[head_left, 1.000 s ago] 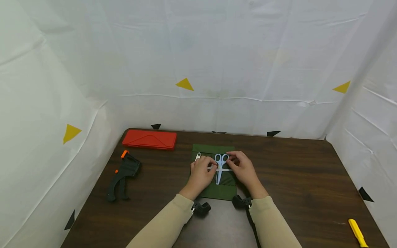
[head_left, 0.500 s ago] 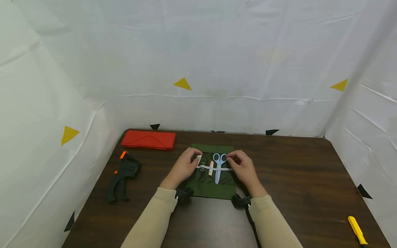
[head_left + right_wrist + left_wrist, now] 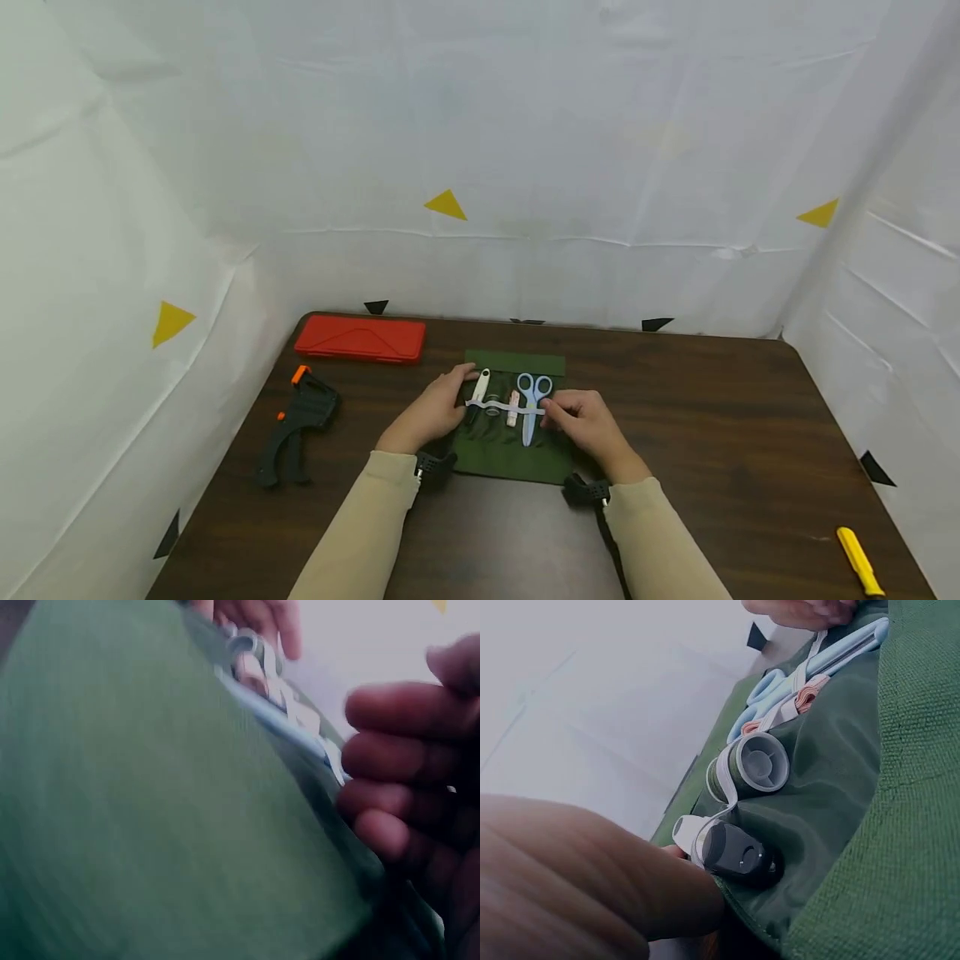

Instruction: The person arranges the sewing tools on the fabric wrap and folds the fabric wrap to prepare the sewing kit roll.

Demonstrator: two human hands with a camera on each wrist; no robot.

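A green fabric sewing kit [image 3: 513, 458] lies unrolled on the table. A white elastic band [image 3: 501, 407] crosses light blue scissors [image 3: 528, 429], a pink-and-white bundle [image 3: 513, 408], a thread spool [image 3: 761, 763] and a small white-and-black tool [image 3: 739, 851]. At the kit's left edge is my left hand [image 3: 429, 410], its fingertips beside that tool's white end. My right hand [image 3: 587, 423] has its fingers loosely curled next to the scissors, over the band's right end. In the right wrist view its thumb stands apart from the fingers [image 3: 382, 754], and the view is blurred.
A red case [image 3: 360, 337] sits at the back left of the brown table [image 3: 697, 433]. In front of it lies a black-and-orange clamp [image 3: 300, 425]. A yellow-handled tool [image 3: 857, 560] lies near the right edge. White sheeting surrounds the table.
My left hand has moved left from beside the scissors to the kit's left edge, uncovering the spool and the pink-and-white bundle. My right hand has slid slightly nearer, from the scissors' handles to the band.
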